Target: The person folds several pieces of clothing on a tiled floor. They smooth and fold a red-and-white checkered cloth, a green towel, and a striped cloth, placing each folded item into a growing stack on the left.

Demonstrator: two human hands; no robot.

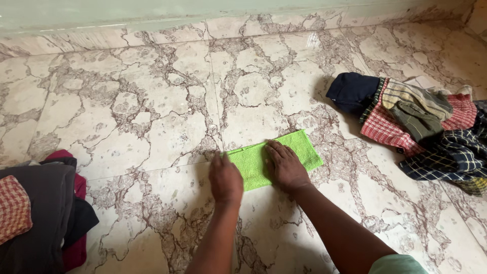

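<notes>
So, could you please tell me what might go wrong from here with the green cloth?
1. Both hands, left hand and right hand, press the folded green cloth on the smooth marble floor; it may slide and unfold.
2. The loose heap of checked cloths lies close by and could get mixed in.

From the green cloth (pixel 274 158) the marble floor (pixel 152 101) lies open toward twelve, ten and six o'clock, while a heap of checked and dark cloths (pixel 421 127) blocks the way at two to three o'clock and a dark pile of clothes (pixel 40 218) crowds eight o'clock.
</notes>
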